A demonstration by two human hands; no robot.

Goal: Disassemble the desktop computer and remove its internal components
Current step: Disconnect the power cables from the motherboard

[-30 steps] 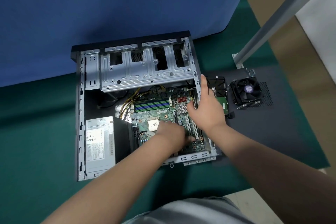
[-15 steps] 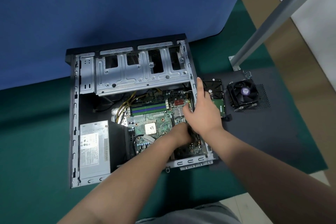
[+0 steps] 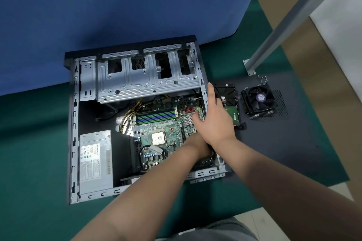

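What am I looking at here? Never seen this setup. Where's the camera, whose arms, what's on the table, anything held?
There is no robot: a person works with bare hands. The single picture comes from a wide-angle camera on that person's head, looking forward and down, so both forearms enter from the bottom.

An open desktop computer case lies on its side on a green table cover. Inside it you can see the motherboard with its bare CPU, the memory sticks and the power supply.

Right of the case, on the removed dark side panel, lie a hard drive and a cooler fan, already taken out.

The right hand rests against the case's right wall, fingers straight. The left hand reaches beneath it to the motherboard's right part; its fingers are hidden, so whether it holds anything cannot be told.
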